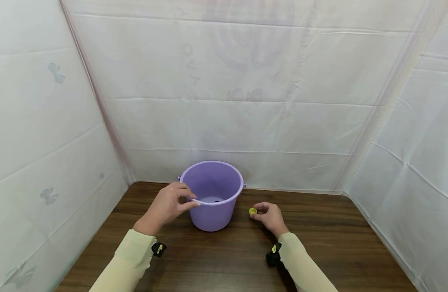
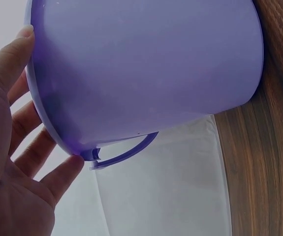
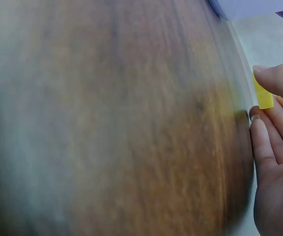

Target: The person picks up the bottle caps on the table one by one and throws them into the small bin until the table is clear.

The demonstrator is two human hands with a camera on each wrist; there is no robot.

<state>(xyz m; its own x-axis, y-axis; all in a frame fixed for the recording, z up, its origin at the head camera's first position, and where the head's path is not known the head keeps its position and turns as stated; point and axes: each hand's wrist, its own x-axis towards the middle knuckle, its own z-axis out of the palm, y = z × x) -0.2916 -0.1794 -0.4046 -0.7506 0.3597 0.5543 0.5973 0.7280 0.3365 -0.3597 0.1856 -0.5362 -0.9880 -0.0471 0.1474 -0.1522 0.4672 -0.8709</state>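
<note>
A purple bucket point(image 1: 211, 215) stands upright on the wooden table, its open top facing up. My left hand point(image 1: 169, 205) holds the bucket's rim at the near left, thumb outside and fingertips over the edge. In the left wrist view the thumb and spread fingers of this hand point(image 2: 20, 147) lie along the rim, near the handle point(image 2: 131, 151). To the right of the bucket, my right hand point(image 1: 269, 217) pinches a small yellow cup-shaped piece point(image 1: 253, 211) between thumb and fingers, low over the table. The right wrist view shows the yellow piece point(image 3: 264, 94) with tapered sides.
A small dark spot point(image 1: 216, 201) shows on the bucket's inner floor. The dark wooden table point(image 1: 319, 235) reaches back to a white sheet wall point(image 1: 224, 125), with more sheeting on the left point(image 1: 45, 162) and right point(image 1: 421, 162).
</note>
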